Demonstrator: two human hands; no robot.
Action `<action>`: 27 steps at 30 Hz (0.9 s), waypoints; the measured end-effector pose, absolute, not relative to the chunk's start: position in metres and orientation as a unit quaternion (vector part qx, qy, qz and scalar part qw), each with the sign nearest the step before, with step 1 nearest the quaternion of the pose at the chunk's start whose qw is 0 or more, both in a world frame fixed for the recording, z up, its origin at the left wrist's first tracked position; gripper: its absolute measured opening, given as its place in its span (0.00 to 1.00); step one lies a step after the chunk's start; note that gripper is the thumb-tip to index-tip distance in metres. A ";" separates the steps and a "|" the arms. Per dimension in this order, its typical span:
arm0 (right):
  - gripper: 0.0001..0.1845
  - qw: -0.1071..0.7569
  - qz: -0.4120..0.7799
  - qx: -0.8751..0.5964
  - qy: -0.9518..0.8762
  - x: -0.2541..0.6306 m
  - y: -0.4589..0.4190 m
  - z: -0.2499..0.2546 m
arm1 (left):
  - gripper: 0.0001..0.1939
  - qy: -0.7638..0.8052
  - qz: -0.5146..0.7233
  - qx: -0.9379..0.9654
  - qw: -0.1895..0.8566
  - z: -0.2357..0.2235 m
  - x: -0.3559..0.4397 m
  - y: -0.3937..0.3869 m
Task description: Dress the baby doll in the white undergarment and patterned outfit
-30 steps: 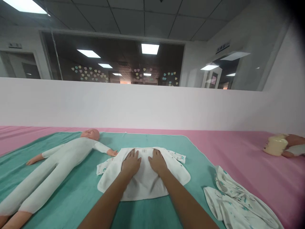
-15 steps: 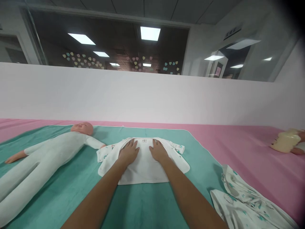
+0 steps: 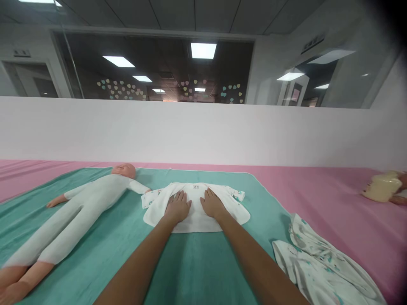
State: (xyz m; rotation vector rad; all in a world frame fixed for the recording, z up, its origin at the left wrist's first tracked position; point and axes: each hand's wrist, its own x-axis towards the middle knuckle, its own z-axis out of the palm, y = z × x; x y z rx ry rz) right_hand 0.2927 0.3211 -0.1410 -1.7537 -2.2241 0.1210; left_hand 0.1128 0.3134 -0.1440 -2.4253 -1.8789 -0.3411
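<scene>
The left hand (image 3: 178, 207) and right hand (image 3: 212, 205) lie flat, fingers extended, on a white shirt (image 3: 196, 221) atop the green blanket (image 3: 197, 262).

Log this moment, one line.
left hand: palm down on white garment | right hand: likewise | doll: lying left of garment

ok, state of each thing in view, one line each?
White top: spread open, sleeves out sideways
Left hand: palm down on it
Right hand: palm down on it
Doll at left: face up, arms out, dressed
Patterned garment: crumpled
Green blanket: spread out
Ceiling light: lit
</scene>
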 end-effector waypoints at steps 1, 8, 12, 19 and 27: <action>0.34 0.151 0.043 -0.608 -0.778 0.293 0.315 -0.141 | 0.32 -0.607 -0.109 -0.787 0.030 -0.144 0.113 0.308; 0.36 0.137 0.045 -0.592 -0.793 0.295 0.277 -0.140 | 0.33 -0.602 -0.097 -0.792 0.039 -0.144 0.111 0.271; 0.37 0.131 0.048 -0.584 -0.800 0.294 0.254 -0.138 | 0.32 -0.586 -0.092 -0.804 0.042 -0.140 0.105 0.242; 0.37 0.127 0.052 -0.552 -0.822 0.296 0.218 -0.131 | 0.29 -0.542 -0.106 -0.833 0.031 -0.138 0.090 0.207; 0.32 0.170 0.105 -0.479 -0.855 0.277 0.159 -0.121 | 0.30 -0.463 -0.122 -0.857 -0.192 -0.097 0.056 0.142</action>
